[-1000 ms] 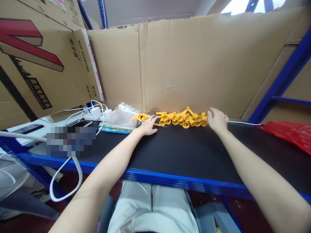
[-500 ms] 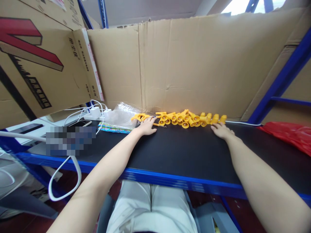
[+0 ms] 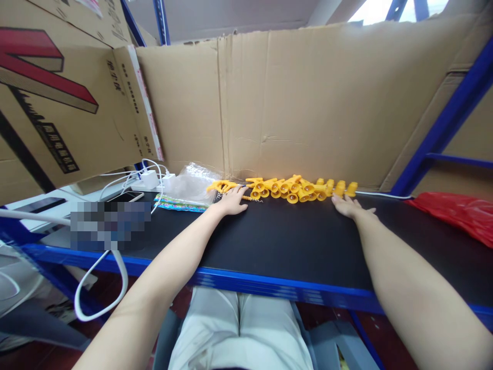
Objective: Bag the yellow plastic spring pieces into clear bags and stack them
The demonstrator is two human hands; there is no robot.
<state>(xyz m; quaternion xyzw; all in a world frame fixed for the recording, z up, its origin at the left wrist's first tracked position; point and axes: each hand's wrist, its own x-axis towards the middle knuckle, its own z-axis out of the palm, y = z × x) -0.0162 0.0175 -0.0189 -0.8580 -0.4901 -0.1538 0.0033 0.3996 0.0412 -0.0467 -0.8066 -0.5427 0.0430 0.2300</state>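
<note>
Along the back of the black tabletop [image 3: 292, 241] lies a row of several yellow cone-shaped pieces [image 3: 291, 197], many with their hollow ends facing me. My left hand [image 3: 232, 201] rests with fingers spread at the row's left end, beside some yellow pieces with finger-like shapes [image 3: 219, 185] and a thin brown twisted strand [image 3: 250, 198]. At the right end, my right hand [image 3: 346, 205] lies with fingers apart, its fingertips at the upright yellow cups [image 3: 351, 189]. Neither hand grips anything that I can see.
A clear plastic bag [image 3: 188, 185] lies on a colourful packet [image 3: 179, 204] at left, near white chargers [image 3: 149, 179] and cables. A red plastic bag [image 3: 454, 213] is at right. Cardboard [image 3: 327, 103] stands behind, a large box [image 3: 88, 108] at upper left, a blue edge [image 3: 285, 290] in front.
My right hand has shifted slightly left and its fingers have spread more. The left hand stays in place, and the yellow pieces look unmoved. The view has turned slightly.
</note>
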